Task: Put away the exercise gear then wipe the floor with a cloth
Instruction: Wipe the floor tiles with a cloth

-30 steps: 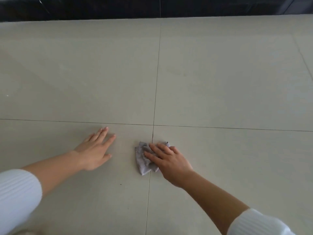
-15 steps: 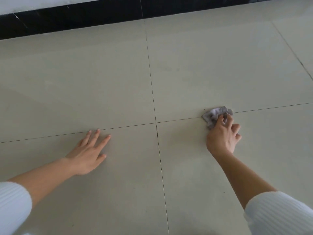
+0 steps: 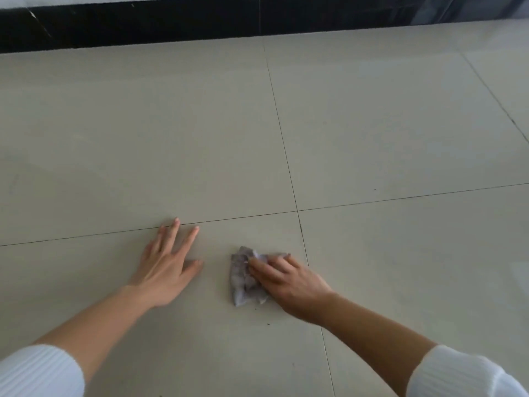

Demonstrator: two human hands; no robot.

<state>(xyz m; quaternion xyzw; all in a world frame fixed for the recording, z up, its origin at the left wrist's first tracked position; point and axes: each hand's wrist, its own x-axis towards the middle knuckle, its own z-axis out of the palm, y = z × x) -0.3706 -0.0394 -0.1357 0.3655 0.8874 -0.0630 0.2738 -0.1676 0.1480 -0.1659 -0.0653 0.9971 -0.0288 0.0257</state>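
A small crumpled grey cloth (image 3: 242, 277) lies on the pale tiled floor (image 3: 386, 133), just left of a tile joint. My right hand (image 3: 290, 283) lies on top of the cloth, its fingers stretched flat across it and pressing it to the floor; the hand hides the cloth's right part. About a hand's width to the left, my left hand (image 3: 166, 270) rests flat on the tile with its fingers spread and holds nothing. No exercise gear is in view.
A black skirting band (image 3: 143, 24) runs along the wall at the far edge of the floor. Thin dark grout lines (image 3: 289, 173) cross near my hands. A few dark specks (image 3: 269, 323) lie on the tile close to the cloth.
My right hand has swept the cloth back left and nearer to me, from beyond the crosswise grout line to beside my left hand. Its fingers now lie flatter. The left hand stays planted.
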